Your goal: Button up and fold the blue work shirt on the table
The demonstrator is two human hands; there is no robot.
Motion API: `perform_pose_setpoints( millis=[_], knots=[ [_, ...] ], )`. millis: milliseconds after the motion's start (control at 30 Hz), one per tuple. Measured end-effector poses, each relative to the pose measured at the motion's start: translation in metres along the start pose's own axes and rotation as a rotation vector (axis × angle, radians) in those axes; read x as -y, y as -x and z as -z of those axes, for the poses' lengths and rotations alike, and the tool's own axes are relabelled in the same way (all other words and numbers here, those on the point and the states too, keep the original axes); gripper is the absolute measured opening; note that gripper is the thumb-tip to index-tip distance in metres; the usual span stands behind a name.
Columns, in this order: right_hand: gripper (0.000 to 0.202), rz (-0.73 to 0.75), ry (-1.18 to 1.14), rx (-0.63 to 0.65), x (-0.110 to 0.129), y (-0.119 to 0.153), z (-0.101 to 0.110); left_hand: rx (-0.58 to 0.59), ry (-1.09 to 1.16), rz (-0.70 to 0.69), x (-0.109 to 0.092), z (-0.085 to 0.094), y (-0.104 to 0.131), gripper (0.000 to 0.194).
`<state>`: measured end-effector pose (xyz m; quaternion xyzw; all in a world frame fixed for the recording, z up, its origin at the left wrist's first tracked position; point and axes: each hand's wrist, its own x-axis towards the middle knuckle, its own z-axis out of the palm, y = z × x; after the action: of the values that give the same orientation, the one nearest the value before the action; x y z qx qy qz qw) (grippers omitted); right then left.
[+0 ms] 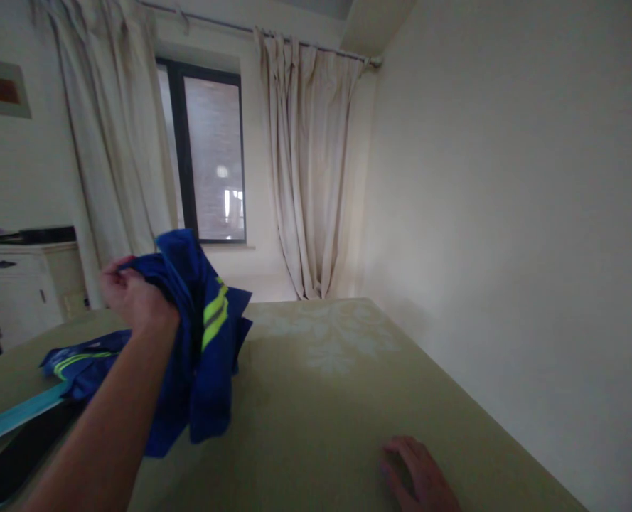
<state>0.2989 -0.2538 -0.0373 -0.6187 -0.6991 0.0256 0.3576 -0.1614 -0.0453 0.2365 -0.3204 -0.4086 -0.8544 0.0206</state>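
My left hand (pixel 137 295) is raised, its fingers closed on a blue garment with yellow-green and grey stripes (pixel 212 398). The cloth hangs in folds to the right of my wrist, above a green patterned cover (pixel 316 427). Behind my forearm lies another blue piece with similar stripes (pixel 89 363); I cannot tell whether the two are joined. Low on the right, my right hand (pixel 419 473) is near the cover with its thumb and fingers apart, holding nothing.
A light blue strip (pixel 20 414) and a long black item (pixel 25 455) lie at the lower left. A white cabinet (pixel 14 284) stands far left. Curtains (pixel 316 163) flank a window (pixel 214 156) at the back, and a pale wall (pixel 507 213) runs along the right.
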Motion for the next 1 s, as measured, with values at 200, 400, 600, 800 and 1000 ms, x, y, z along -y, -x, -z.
perform_pose_setpoints(
  millis=[200, 400, 600, 800, 1000],
  knots=[
    [0.024, 0.091, 0.112, -0.019, -0.005, -0.003, -0.004, 0.326, -0.629, -0.251, 0.038, 0.042, -0.009, 0.032],
    [0.017, 0.122, 0.211, 0.054, -0.003, -0.007, -0.009, 0.759, -0.999, -0.22, 0.097, 0.096, 0.096, 0.038],
    [0.015, 0.129, 0.241, 0.361, 0.062, -0.062, -0.017, 1.553, -0.798, -0.257, 0.087, 0.099, 0.234, 0.047],
    [0.032, 0.227, 0.232, 0.464, 0.12, -0.128, -0.067, 1.669, -0.679, -0.276, 0.087, 0.105, 0.255, 0.049],
    [0.05, 0.286, 0.015, 0.476, 0.114, -0.13, -0.101, 1.574, -0.601, -0.34, 0.095, 0.113, 0.255, 0.041]
  ],
)
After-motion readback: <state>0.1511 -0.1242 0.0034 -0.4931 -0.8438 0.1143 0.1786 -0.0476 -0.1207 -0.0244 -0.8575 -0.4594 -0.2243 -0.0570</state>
